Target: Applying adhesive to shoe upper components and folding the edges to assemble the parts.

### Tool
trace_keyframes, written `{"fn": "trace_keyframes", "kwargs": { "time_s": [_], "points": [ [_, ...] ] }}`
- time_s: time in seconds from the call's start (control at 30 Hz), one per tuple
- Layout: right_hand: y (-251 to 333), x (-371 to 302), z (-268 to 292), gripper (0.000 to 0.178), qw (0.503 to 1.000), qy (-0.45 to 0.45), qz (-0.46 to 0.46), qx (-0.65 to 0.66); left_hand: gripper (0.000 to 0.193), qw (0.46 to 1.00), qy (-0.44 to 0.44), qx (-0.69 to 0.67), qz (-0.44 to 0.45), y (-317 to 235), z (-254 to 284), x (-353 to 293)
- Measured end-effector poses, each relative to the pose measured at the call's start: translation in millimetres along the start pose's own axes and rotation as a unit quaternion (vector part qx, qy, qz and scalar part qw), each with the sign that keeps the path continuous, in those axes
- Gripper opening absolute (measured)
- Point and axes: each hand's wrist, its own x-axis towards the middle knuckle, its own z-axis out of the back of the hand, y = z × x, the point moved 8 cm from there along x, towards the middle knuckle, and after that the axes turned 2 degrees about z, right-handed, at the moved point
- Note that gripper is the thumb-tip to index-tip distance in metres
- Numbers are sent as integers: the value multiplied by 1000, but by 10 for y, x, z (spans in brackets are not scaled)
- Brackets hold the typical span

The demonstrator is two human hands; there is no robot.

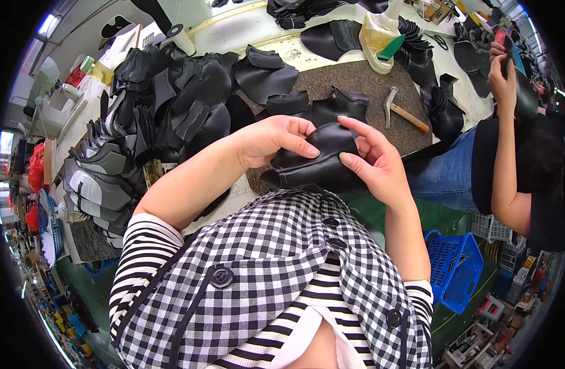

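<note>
A folded black leather piece (313,165) is held between both my hands, just above the near edge of a brown mat (362,83) on the worktable. My left hand (275,140) grips its upper left edge with the thumb pressed on top. My right hand (371,158) pinches the right side, fingers curled over the top fold. More black leather pieces (331,107) lie on the mat right behind it.
A big heap of black leather cut pieces (171,104) fills the table's left side. A hammer (402,111) rests on the mat, a yellowish glue bottle (381,34) behind it. Another person (510,154) sits at right, hands raised. A blue basket (457,264) stands on the floor.
</note>
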Motion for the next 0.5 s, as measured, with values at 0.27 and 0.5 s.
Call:
{"fn": "trace_keyframes", "kwargs": {
  "time_s": [0.27,0.5],
  "points": [
    [-52,93,-41,47,999,-40,-1,-27,29,997,-36,54,-46,-92,-4,-3],
    [120,154,-11,47,960,-70,66,-262,23,937,-178,280,-111,-232,19,-108]
  ]
}}
